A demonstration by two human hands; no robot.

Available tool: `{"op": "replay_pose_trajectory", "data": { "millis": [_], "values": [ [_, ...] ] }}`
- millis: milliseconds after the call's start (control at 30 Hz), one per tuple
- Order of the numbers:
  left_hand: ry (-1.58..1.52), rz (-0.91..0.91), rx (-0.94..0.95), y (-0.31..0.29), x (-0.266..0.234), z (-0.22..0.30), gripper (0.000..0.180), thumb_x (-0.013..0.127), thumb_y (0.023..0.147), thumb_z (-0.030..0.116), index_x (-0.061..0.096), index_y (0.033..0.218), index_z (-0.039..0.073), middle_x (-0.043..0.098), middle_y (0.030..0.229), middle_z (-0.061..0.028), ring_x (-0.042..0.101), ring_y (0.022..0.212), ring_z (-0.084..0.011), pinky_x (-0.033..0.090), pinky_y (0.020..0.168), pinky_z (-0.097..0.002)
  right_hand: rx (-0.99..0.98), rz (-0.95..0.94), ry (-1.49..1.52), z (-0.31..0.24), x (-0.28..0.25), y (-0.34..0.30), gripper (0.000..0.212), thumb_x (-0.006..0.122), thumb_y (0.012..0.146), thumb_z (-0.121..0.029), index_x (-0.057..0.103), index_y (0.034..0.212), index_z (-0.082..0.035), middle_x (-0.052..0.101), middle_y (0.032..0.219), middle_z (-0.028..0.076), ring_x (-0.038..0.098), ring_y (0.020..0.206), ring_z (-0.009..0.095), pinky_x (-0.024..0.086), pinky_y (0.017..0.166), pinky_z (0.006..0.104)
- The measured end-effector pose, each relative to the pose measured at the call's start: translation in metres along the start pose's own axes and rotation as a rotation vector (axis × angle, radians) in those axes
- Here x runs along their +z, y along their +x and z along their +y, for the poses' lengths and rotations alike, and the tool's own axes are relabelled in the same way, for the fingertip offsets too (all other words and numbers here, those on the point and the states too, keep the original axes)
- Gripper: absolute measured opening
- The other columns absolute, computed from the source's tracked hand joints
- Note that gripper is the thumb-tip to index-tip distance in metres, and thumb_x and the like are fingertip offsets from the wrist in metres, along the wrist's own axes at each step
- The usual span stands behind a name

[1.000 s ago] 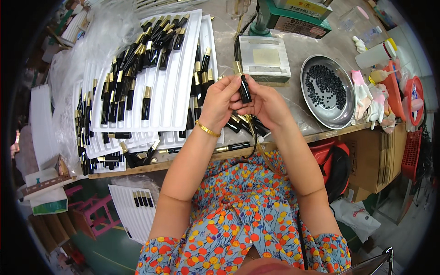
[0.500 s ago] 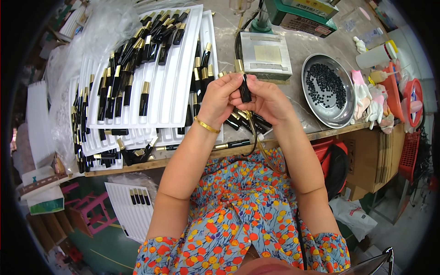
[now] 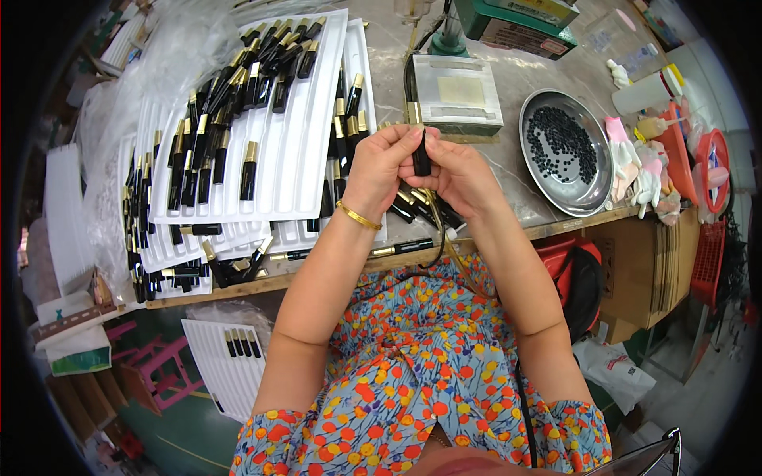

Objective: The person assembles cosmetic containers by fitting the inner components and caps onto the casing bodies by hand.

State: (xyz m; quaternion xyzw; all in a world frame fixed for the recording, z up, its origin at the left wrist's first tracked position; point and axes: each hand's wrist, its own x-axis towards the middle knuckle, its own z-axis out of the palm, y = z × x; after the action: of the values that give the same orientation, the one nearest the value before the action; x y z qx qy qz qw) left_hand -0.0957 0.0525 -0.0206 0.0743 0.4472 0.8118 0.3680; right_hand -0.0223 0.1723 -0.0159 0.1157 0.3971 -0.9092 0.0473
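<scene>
A black cosmetic tube with a gold top (image 3: 421,162) stands nearly upright between my two hands, above the table's front part. My left hand (image 3: 382,163) pinches it from the left with thumb and fingers. From the other side, my right hand (image 3: 460,173) grips it, with the thumb against the tube. Several similar tubes (image 3: 403,208) lie on the table just below my hands, partly hidden by them. To the left, a white ridged plastic tray (image 3: 290,159) bears many more black and gold tubes, some in a heap and some in its grooves.
Behind my hands sits a metal box-shaped block (image 3: 458,91) with a cable beside it. A round steel dish (image 3: 548,186) of small black pieces stands at the right, near white gloves (image 3: 649,190) and a white bottle (image 3: 647,93). A green box (image 3: 516,33) is at the back.
Both hands and the tube have shifted very slightly within the view, as has the scene around them. My grip on the tube looks nearly the same.
</scene>
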Motion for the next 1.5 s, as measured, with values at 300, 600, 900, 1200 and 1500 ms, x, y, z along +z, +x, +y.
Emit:
{"op": "replay_pose_trajectory", "data": {
  "millis": [300, 600, 900, 1200, 1500],
  "values": [
    [-0.163, -0.007, -0.108, -0.003, 0.009, 0.007, 0.028, 0.046, 0.090, 0.017, 0.057, 0.098, -0.008, 0.062, 0.085, -0.0107, 0.058, 0.067, -0.0097, 0.049, 0.060, -0.0200, -0.006, 0.004, 0.020, -0.003, 0.005, -0.002, 0.029, 0.048, 0.090, -0.018, 0.054, 0.101, 0.008, 0.060, 0.096, 0.015, 0.063, 0.081, 0.020, 0.054, 0.072, 0.0280],
    [-0.083, -0.209, -0.027, -0.002, 0.002, 0.005, 0.039, 0.041, 0.092, 0.025, 0.047, 0.112, -0.008, 0.055, 0.109, -0.0195, 0.058, 0.093, -0.0217, 0.049, 0.081, -0.0294, -0.052, -0.053, 0.031, -0.012, 0.009, -0.013, 0.039, 0.037, 0.093, -0.027, 0.048, 0.111, 0.006, 0.059, 0.100, 0.016, 0.062, 0.088, 0.023, 0.054, 0.074, 0.0298],
    [-0.176, -0.327, -0.022, 0.002, -0.001, 0.003, 0.041, 0.042, 0.092, 0.026, 0.045, 0.114, -0.008, 0.056, 0.108, -0.0160, 0.060, 0.087, -0.0210, 0.050, 0.069, -0.0254, -0.264, 0.011, -0.074, 0.011, 0.000, -0.013, 0.040, 0.040, 0.092, -0.028, 0.050, 0.114, 0.005, 0.061, 0.098, 0.011, 0.063, 0.076, 0.017, 0.051, 0.061, 0.0224],
    [-0.133, -0.130, 0.048, 0.002, 0.004, 0.000, 0.038, 0.044, 0.091, 0.025, 0.048, 0.112, -0.006, 0.056, 0.106, -0.0161, 0.058, 0.090, -0.0182, 0.049, 0.068, -0.0244, -0.287, 0.060, -0.300, 0.013, 0.007, -0.014, 0.037, 0.049, 0.088, -0.019, 0.048, 0.120, 0.000, 0.062, 0.094, 0.006, 0.060, 0.070, 0.010, 0.046, 0.056, 0.0185],
    [-0.068, -0.100, 0.029, -0.002, 0.010, 0.002, 0.032, 0.041, 0.092, 0.019, 0.047, 0.116, -0.003, 0.055, 0.110, -0.0169, 0.055, 0.102, -0.0236, 0.050, 0.075, -0.0272, -0.340, 0.090, -0.352, 0.017, 0.007, -0.013, 0.037, 0.050, 0.088, -0.013, 0.046, 0.122, 0.000, 0.061, 0.092, 0.006, 0.059, 0.071, 0.010, 0.046, 0.055, 0.0190]
  ]
}}
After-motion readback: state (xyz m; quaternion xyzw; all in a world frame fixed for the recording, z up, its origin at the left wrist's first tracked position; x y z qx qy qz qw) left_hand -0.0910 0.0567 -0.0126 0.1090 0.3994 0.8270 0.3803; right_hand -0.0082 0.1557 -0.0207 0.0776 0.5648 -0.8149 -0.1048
